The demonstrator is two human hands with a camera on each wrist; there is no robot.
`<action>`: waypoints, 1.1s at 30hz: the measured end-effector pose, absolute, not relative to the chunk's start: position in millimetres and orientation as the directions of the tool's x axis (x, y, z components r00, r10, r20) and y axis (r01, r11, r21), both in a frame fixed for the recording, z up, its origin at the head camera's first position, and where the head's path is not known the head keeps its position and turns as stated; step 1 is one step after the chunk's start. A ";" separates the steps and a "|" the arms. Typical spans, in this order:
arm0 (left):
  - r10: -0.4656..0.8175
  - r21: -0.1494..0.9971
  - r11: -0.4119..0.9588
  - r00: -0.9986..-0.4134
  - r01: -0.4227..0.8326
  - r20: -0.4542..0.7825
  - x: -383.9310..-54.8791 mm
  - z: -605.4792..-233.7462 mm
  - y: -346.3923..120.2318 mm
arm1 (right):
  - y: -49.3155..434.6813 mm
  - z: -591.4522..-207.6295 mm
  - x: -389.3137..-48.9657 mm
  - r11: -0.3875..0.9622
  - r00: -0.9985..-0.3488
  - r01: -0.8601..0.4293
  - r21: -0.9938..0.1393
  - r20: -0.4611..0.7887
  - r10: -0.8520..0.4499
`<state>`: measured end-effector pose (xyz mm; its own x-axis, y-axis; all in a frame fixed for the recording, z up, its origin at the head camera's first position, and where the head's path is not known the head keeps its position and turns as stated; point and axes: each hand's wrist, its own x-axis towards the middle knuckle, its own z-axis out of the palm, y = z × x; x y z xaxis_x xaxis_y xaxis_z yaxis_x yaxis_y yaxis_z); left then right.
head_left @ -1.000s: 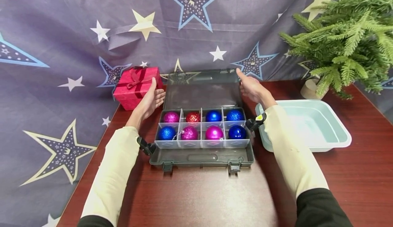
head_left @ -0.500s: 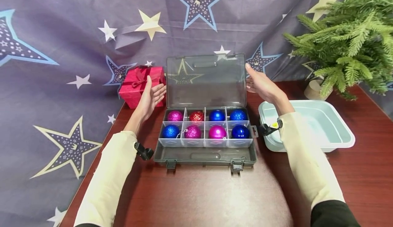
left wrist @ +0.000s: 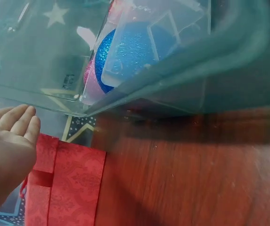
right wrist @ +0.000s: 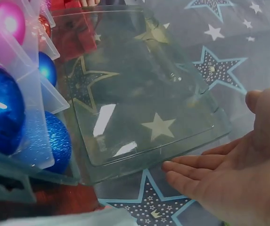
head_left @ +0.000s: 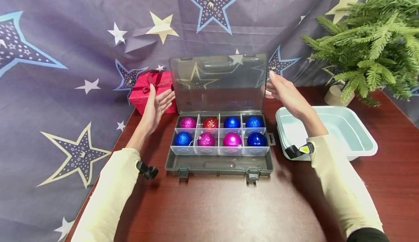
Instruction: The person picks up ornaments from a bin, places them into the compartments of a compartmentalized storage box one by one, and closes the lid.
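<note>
A grey see-through plastic case (head_left: 203, 167) lies open on the table, its clear lid (head_left: 229, 96) standing up at the back. Inside, white dividers split it into compartments with pink, red and blue Christmas baubles, among them a glittery blue bauble (head_left: 183, 138) and a shiny pink bauble (head_left: 232, 139). My left hand (head_left: 154, 109) is held flat at the lid's left edge, fingers straight, with nothing in it. On the other side my right hand (head_left: 288, 95) has its straight fingertips right at the lid's right edge, as the right wrist view shows too.
A red gift box (head_left: 140, 93) with a ribbon stands behind my left hand. Under my right forearm is a pale green plastic basin (head_left: 360, 140). A small artificial fir tree (head_left: 370, 53) stands at the back right, before a star-patterned cloth (head_left: 262, 9).
The lid has swung up from leaning far back to nearly upright. My right hand has drawn outward to the right, and the left has shifted slightly outward. The baubles stayed in their compartments.
</note>
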<state>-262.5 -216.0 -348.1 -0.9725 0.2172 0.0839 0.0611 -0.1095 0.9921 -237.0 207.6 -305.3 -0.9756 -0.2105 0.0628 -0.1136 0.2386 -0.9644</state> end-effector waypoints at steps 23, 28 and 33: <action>0.308 0.946 0.165 -0.925 0.281 0.221 -175.1 -350.3 -225.5 | 214.3 -321.2 -140.8 0.438 -0.955 -0.262 -0.860 0.167 -0.244; 0.323 0.903 0.272 -0.915 0.334 0.241 -157.8 -355.6 -232.8 | 211.5 -331.2 -126.6 0.509 -0.961 -0.265 -0.819 0.184 -0.205; 0.349 0.852 0.403 -0.917 0.334 0.194 -149.1 -363.6 -241.9 | 211.5 -340.0 -111.5 0.514 -0.963 -0.248 -0.821 0.152 -0.222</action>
